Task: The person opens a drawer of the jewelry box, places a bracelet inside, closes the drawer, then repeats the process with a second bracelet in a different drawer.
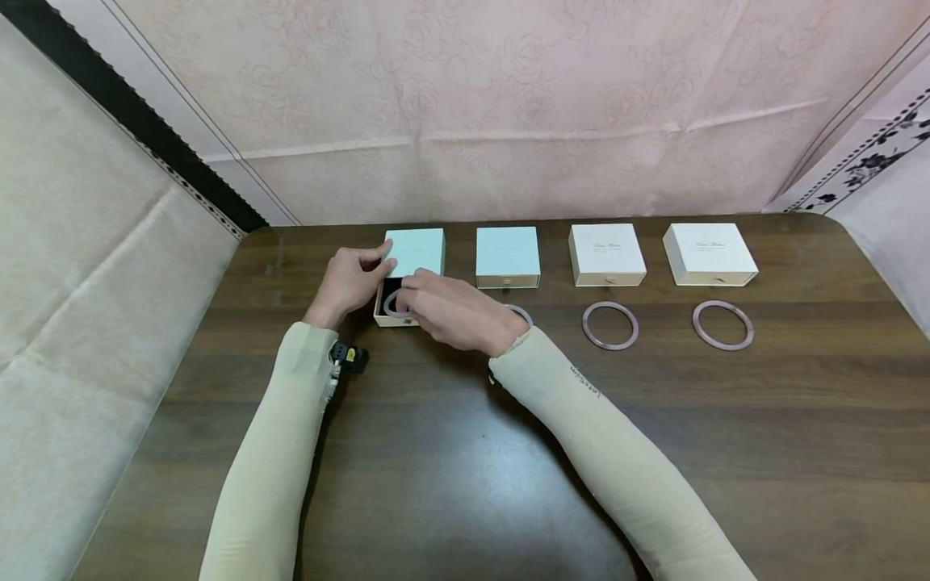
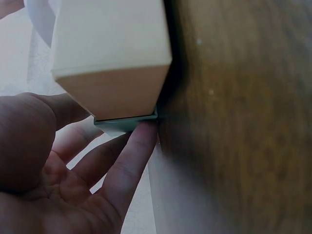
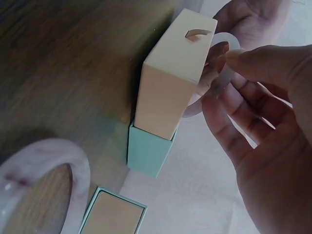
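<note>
A teal jewelry box [image 1: 416, 252] stands at the left of the row, its cream drawer [image 1: 395, 321] pulled out toward me, dark inside. My left hand [image 1: 347, 282] holds the box's teal sleeve from the left, thumb near the top and fingers along the side. Over the drawer, my right hand [image 1: 459, 311] pinches a pale, marbled bangle [image 3: 224, 79] between thumb and fingers. In the head view this ring sits partly within the drawer, and the right fingers hide some of it.
A second teal box [image 1: 508, 252] and two white boxes [image 1: 607, 250] [image 1: 710, 248] stand shut to the right along the table's back edge. One bangle [image 1: 520, 313] lies partly behind my right wrist; two more bangles [image 1: 587, 326] [image 1: 697, 320] lie before the white boxes.
</note>
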Demonstrator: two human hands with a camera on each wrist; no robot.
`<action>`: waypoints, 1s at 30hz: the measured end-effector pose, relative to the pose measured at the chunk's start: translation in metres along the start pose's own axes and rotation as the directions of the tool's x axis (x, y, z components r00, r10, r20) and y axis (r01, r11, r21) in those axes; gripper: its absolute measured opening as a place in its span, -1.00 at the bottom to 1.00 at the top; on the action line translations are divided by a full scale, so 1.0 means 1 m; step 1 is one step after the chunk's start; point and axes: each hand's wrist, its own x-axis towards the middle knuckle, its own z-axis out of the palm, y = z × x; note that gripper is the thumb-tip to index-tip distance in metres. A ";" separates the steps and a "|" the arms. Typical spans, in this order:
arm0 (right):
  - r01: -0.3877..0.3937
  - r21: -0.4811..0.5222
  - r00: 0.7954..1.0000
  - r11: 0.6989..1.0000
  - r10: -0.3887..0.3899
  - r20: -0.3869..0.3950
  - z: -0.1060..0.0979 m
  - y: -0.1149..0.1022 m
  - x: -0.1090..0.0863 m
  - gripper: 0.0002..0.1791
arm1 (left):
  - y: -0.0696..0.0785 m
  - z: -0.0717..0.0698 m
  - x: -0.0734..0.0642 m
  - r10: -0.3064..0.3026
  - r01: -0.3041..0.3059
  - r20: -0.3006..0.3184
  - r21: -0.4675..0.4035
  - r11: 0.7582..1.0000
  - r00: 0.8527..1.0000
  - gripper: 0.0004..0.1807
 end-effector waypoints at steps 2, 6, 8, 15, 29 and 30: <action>-0.007 -0.008 1.000 1.000 0.007 0.001 0.000 0.001 0.000 -0.70 | 0.000 0.000 0.000 -0.004 0.004 0.003 0.001 1.000 1.000 -0.50; -0.012 -0.031 1.000 0.999 0.012 -0.003 0.001 0.001 0.001 -0.70 | 0.001 -0.001 0.001 -0.010 0.010 0.006 0.003 1.000 1.000 -0.51; -0.014 -0.042 1.000 0.999 0.013 -0.009 0.001 0.001 0.001 -0.69 | 0.002 0.000 0.001 -0.011 0.011 0.007 0.008 1.000 1.000 -0.51; -0.010 -0.077 0.999 0.997 0.008 -0.035 0.002 0.000 0.001 -0.69 | 0.001 0.000 0.001 -0.016 0.015 0.005 0.011 1.000 1.000 -0.50; -0.046 -0.080 0.997 0.996 0.041 -0.073 0.003 0.000 0.003 -0.72 | 0.001 0.000 0.000 -0.010 0.010 0.007 0.017 1.000 1.000 -0.50; -0.048 -0.081 0.996 0.996 0.042 -0.075 0.004 0.000 0.003 -0.72 | 0.001 0.000 0.000 -0.010 0.010 0.008 0.020 1.000 1.000 -0.50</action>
